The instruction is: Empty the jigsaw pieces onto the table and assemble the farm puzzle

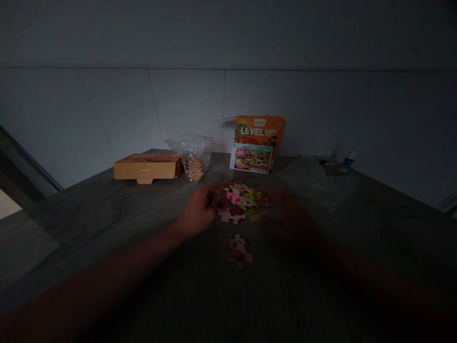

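A loose heap of colourful jigsaw puzzle pieces (238, 196) lies on the dark grey table between my two hands. My left hand (200, 209) is at the heap's left side, fingers curled in at its edge; whether a piece is between them is hidden. On the other side, my right hand (287, 214) is dim and smeared, its fingers touching or close to the pieces. Nearer to me, apart from the heap, lies a single puzzle piece (239, 250) with a pale and red print.
An orange box (146, 167) stands at the back left, beside a clear plastic bag (194, 162) of pieces. A picture card (252, 158) leans on an orange "LEVEL UP!" board (260, 129). Clear plastic film (310, 178) and a small blue item (347, 163) lie right.
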Motion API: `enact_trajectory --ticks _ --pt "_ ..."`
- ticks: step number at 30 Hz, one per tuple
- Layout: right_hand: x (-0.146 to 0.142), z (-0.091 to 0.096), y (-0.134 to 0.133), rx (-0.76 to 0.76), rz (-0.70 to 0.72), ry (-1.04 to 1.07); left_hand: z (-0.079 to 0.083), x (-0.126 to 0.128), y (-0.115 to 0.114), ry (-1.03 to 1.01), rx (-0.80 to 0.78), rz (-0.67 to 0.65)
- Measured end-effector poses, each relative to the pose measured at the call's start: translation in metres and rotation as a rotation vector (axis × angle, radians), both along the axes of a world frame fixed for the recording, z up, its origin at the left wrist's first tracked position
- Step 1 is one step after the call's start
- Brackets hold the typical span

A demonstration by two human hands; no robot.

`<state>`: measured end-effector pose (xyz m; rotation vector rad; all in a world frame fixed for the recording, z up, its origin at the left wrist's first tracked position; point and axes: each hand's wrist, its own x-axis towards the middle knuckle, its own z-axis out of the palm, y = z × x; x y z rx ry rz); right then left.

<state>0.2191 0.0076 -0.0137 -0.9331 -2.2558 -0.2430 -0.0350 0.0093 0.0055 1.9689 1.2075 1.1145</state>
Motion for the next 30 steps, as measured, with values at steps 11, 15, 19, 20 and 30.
enact_trajectory --ticks 11,15,19,20,30 --pt "0.022 -0.022 0.037 -0.287 -0.197 -0.122 -0.006 -0.011 0.016 0.348 -0.002 0.316" --pt "0.021 -0.018 0.036 -0.321 -0.135 -0.077 -0.004 -0.007 0.011 0.539 0.096 0.246" --pt "0.02 -0.014 0.033 -0.347 -0.118 -0.018 -0.003 -0.006 0.009 0.574 0.106 0.241" --pt "0.019 -0.013 0.032 -0.36 -0.12 -0.017 -0.003 -0.007 0.009 0.57 0.095 0.244" --pt "0.017 -0.011 0.03 -0.392 -0.226 0.017 -0.005 -0.01 0.011 0.605 0.084 0.293"
